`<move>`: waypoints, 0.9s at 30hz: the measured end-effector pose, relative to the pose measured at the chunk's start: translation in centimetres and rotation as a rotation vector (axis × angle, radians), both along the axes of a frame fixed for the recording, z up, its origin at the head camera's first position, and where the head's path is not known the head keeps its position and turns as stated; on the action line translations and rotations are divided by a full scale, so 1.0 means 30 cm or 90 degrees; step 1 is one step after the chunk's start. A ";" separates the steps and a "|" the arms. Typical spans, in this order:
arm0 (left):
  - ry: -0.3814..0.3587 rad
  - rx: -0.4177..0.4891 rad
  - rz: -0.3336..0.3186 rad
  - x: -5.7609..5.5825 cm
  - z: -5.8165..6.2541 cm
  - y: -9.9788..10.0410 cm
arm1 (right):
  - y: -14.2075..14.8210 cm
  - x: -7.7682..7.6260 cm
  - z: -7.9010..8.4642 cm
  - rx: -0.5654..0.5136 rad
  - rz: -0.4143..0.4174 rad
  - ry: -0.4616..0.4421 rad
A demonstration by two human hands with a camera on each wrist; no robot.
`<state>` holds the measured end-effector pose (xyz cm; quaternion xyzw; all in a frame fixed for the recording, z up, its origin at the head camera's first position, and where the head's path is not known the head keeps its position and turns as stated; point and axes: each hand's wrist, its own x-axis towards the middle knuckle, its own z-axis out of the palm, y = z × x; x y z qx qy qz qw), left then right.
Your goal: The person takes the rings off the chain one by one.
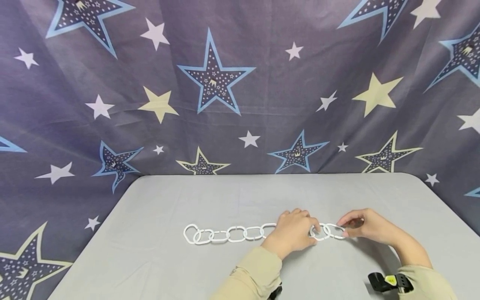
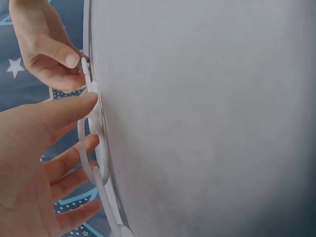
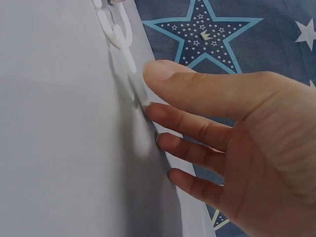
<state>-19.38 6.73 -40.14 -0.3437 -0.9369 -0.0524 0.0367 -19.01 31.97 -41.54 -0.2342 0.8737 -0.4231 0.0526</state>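
A white plastic chain [image 1: 236, 234] of several oval links lies in a row across the grey tabletop. My left hand [image 1: 294, 233] arches over it right of the middle and hides some links; its thumb and index finger hold a link from its two sides. In the left wrist view, links [image 2: 102, 197] run under that hand past the fingers. My right hand [image 1: 375, 227] pinches the end link [image 1: 336, 231] at the chain's right end between thumb and fingers. In the right wrist view, that link [image 3: 127, 57] appears almost edge-on, its tip beside the thumb.
The grey table [image 1: 150, 208] has rounded far corners. A dark cloth backdrop [image 1: 262, 100] with stars hangs behind it. A black wrist strap [image 1: 390, 281] with a yellow label sits at the right sleeve.
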 end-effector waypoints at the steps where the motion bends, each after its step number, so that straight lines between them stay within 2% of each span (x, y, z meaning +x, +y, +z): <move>1: -0.015 0.006 0.003 -0.002 0.000 0.000 | 0.000 0.000 -0.003 0.005 0.001 0.000; 4: -0.053 0.024 0.016 -0.008 -0.002 0.003 | 0.000 0.001 -0.008 0.011 0.007 0.005; 7: -0.069 0.028 0.027 -0.012 -0.008 0.007 | -0.001 0.005 -0.012 0.018 0.010 0.007; 19: -0.057 0.017 0.036 -0.013 -0.004 0.034 | 0.005 0.003 -0.022 0.023 0.044 0.048; 24: -0.041 0.008 0.040 -0.010 -0.002 0.035 | -0.014 0.001 -0.019 0.040 0.030 0.056; 27: -0.051 0.005 0.049 -0.005 -0.007 0.035 | -0.022 0.004 -0.021 0.057 0.017 0.048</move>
